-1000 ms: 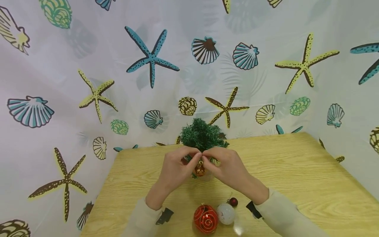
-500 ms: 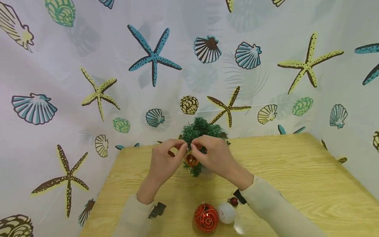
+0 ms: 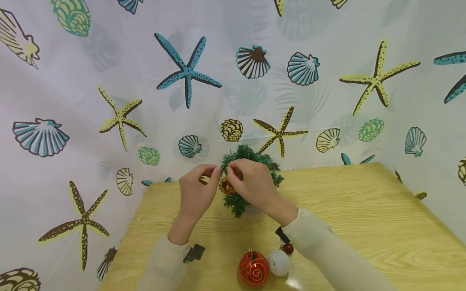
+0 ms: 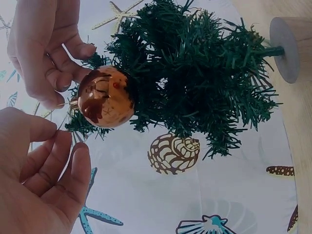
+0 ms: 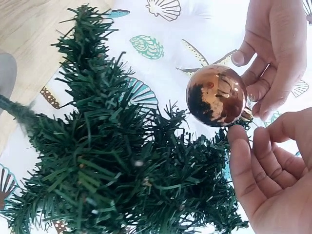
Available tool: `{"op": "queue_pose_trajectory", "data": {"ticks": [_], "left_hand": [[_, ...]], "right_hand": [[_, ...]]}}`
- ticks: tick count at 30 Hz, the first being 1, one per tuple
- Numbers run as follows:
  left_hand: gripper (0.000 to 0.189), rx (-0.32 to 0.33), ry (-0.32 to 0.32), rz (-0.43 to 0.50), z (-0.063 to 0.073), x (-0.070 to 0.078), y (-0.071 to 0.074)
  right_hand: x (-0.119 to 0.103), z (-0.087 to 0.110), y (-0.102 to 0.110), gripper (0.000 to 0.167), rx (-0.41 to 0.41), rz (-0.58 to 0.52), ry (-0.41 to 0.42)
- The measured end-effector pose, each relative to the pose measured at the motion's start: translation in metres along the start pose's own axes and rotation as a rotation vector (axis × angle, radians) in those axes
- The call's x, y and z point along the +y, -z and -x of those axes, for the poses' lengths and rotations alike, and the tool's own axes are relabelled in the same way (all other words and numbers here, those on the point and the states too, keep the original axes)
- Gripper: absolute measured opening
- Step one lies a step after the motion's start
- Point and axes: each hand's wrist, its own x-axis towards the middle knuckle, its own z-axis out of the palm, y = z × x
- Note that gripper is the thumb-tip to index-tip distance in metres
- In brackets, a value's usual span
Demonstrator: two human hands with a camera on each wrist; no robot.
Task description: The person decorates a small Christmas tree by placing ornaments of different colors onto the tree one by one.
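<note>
Leftward and higher than before, the copper bauble (image 3: 227, 186) (glossy) is near the tree (image 4: 190, 73); left hand (image 3: 196, 192) and right hand (image 3: 255, 184) pinch its thread (image 4: 64, 118).

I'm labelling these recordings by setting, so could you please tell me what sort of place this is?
Probably a makeshift indoor recording booth: white sea-print sheeting hangs around a wood-grain table, which holds a small artificial tree, a red bauble and a white bauble.

The bauble (image 4: 107, 97) is copper, the tree (image 4: 183, 73) green.
</note>
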Motion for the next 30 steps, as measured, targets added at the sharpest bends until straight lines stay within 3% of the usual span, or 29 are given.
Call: {"op": "queue_pose_trajectory", "data": {"ticks": [5,16,23,30], "left_hand": [[0.012,0.015,0.009,-0.032,-0.002,-0.002,0.0],[0.012,-0.046,0.051,-0.081,-0.001,-0.005,-0.004],[0.013,-0.1,0.079,-0.063,0.004,-0.003,-0.003],[0.012,-0.098,0.061,-0.053,0.006,-0.003,-0.003]], "right_hand": [[-0.005,-0.004,-0.002,0.01,-0.013,0.027,-0.046],[-0.01,-0.001,-0.007,0.014,-0.06,0.108,-0.151],[-0.01,0.005,-0.01,0.013,-0.097,0.114,-0.156],[-0.01,0.008,-0.009,0.011,-0.096,0.111,-0.14]]}}
